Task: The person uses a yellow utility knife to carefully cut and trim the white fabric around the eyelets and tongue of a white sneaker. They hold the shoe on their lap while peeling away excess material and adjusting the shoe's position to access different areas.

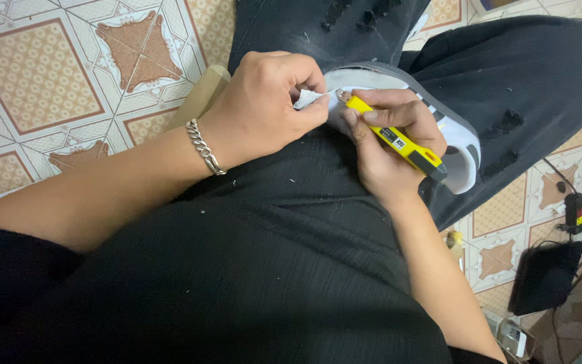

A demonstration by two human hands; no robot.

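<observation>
While the person sits with legs crossed in dark ripped trousers (291, 222), both hands meet over a white and grey shoe (459, 145) resting on the lap. Right hand (385, 145): grip closed around a yellow utility knife (399, 140), held between thumb and fingers, dark butt end pointing down and to the right, tip end up at the left. The knife tip lies at the shoe's edge, touching or just beside a small white scrap (306, 99); the blade itself is too small to make out. Left hand (264, 108): grip closed, thumb and forefinger pinching that white scrap right against the shoe. A silver chain bracelet (205, 147) sits on the left wrist. Small white flecks are scattered on the trouser fabric below the hands.

Beside the left hand, a tan wooden piece (200, 98) sticks out from behind the leg. Patterned tile floor (42, 81) all around. At lower right on the floor: a flat black object (543, 276) and cables with a small black box (577, 209).
</observation>
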